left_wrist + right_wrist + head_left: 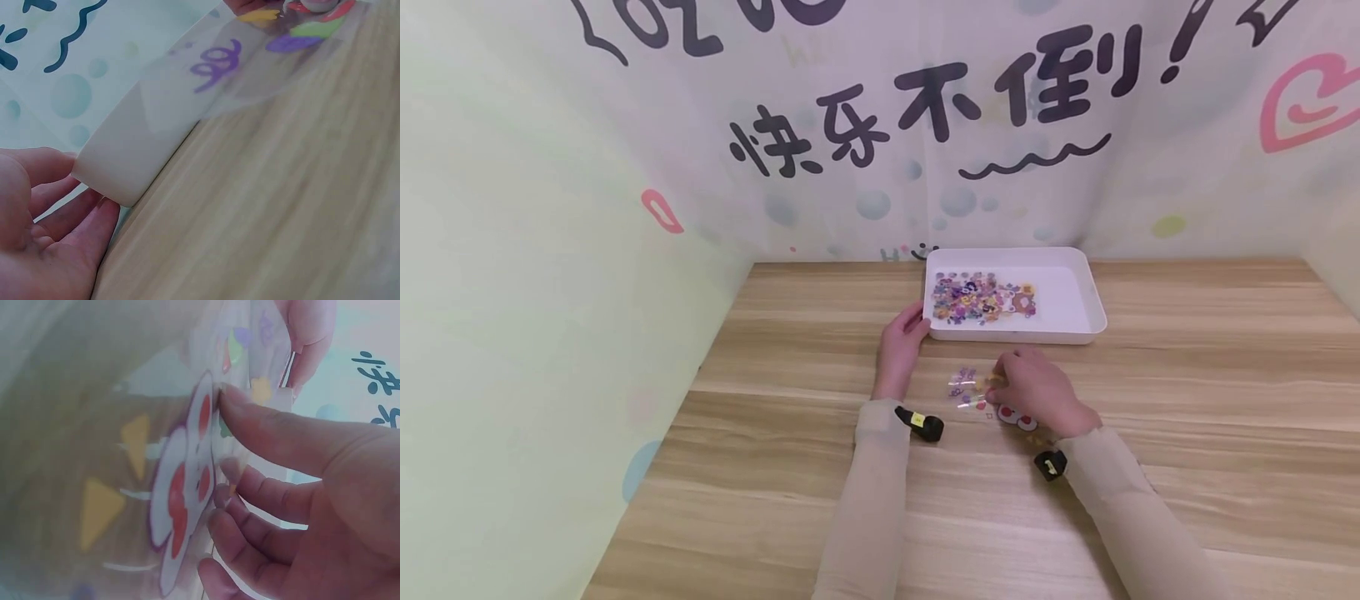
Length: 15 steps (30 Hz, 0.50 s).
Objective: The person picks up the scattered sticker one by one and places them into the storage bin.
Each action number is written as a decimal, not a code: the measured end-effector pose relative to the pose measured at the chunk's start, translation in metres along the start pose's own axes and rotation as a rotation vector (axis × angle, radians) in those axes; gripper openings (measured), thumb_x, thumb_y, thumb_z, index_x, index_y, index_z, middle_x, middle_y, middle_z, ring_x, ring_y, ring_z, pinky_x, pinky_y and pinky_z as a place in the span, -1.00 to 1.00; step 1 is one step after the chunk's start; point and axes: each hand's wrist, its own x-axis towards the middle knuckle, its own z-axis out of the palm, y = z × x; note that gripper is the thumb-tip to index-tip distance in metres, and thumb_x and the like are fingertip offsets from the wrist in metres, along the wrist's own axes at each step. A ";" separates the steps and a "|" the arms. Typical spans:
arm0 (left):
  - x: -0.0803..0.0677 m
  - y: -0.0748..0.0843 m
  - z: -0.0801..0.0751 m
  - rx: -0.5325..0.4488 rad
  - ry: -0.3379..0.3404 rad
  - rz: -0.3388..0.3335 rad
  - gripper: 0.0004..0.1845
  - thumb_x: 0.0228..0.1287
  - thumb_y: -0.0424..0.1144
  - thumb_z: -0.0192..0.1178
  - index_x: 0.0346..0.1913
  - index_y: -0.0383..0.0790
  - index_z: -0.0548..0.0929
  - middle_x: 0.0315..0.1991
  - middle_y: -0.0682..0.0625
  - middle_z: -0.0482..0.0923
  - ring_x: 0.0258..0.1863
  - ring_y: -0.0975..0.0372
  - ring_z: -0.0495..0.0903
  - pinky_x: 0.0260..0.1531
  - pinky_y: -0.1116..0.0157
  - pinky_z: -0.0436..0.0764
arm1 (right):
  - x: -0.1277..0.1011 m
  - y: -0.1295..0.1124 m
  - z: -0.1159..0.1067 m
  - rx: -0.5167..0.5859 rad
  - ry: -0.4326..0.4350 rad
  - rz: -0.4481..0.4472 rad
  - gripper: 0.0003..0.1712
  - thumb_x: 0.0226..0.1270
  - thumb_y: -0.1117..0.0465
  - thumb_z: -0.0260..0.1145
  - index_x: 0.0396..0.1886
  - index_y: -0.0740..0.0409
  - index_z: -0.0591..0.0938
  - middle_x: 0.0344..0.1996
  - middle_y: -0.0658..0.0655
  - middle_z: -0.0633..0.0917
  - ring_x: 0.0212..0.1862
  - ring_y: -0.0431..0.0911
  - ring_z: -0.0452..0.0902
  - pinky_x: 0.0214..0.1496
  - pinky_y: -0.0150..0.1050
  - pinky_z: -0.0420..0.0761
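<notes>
A shallow white rectangular plastic tray (pixel 1086 287) is set on the pale wood-grain bench (pixel 1187 400), towards the far wall, and a heap of small multicoloured stickers (pixel 973 302) is gathered in its left half. The left hand (pixel 901 340) is laid against the tray's near left corner (pixel 119 169), the fingers relaxed and only lightly bent beside the rounded wall, with nothing gripped; the tray appears to be steadied in this way so that it is not pushed about while the other hand works close by.

Just in front of the tray, a clear transparent sticker sheet (pixel 967 387) printed with coloured shapes lies on the bench. The right hand (pixel 1037 390) is placed over its right part, and the sheet is held between the thumb (pixel 275 434) and the curled fingers (pixel 250 534), its edge apparently lifted a little from the wood. In the right wrist view a white flower-shaped sticker with red spots and a purple outline (pixel 181 500) is seen on the sheet right beside the fingertips, with yellow triangles (pixel 100 506) further along it. The grip at the edge seems chosen so that the printed faces stay visible and unsmudged.

In the left wrist view a purple squiggle (pixel 215 65) on the film is seen just beyond the tray corner, so sheet and tray lie near each other, within easy reach of both hands. A black band is worn at each wrist over the beige sleeves (pixel 868 508).
</notes>
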 end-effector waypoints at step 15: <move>0.002 0.000 -0.001 0.001 -0.009 -0.005 -0.62 0.23 -0.17 0.11 0.12 0.12 0.46 0.10 0.18 0.43 0.02 0.38 0.42 -0.04 0.45 0.46 | 0.004 0.008 -0.001 0.136 -0.081 0.050 -0.41 -0.06 -0.06 0.40 -0.09 0.18 0.49 -0.23 0.13 0.56 -0.33 -0.07 0.43 -0.35 -0.22 0.49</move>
